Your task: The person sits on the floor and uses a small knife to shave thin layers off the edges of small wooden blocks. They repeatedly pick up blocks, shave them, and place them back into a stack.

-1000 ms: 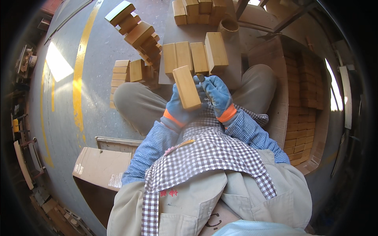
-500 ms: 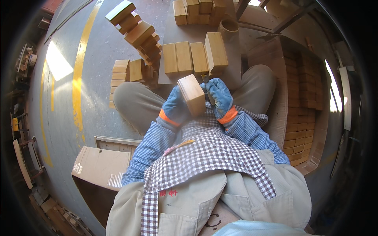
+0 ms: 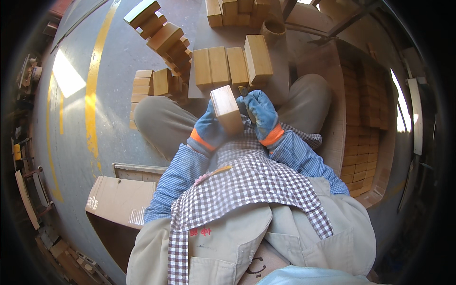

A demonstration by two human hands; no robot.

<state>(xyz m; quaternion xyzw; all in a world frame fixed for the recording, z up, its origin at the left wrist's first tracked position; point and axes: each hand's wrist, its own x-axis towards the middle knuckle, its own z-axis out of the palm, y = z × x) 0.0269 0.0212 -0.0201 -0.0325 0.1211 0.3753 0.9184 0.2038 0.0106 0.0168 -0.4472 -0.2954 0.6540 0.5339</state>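
Note:
A pale wooden block (image 3: 226,104), perhaps a small box, stands tilted in front of my lap with its light end face up. My left hand (image 3: 207,126), in a blue glove with an orange cuff, grips its left side. In my right hand (image 3: 262,113), gloved the same way, is a slim dark flat tool (image 3: 243,91). Its yellowish tip points up beside the block's upper right, with a gap between them. Just beyond, several wooden blocks (image 3: 219,66) stand in a row on a grey work surface (image 3: 280,90).
A leaning stack of blocks (image 3: 165,39) rises at the far left. To the right, a cardboard carton (image 3: 336,111) holds many stacked blocks. An opened carton (image 3: 121,195) lies by my left elbow. A round brown container (image 3: 273,32) stands behind the row.
The block has shifted slightly left and turned a little more upright with my left hand. My right hand and the tool have also moved slightly left. The whole view has shifted a little.

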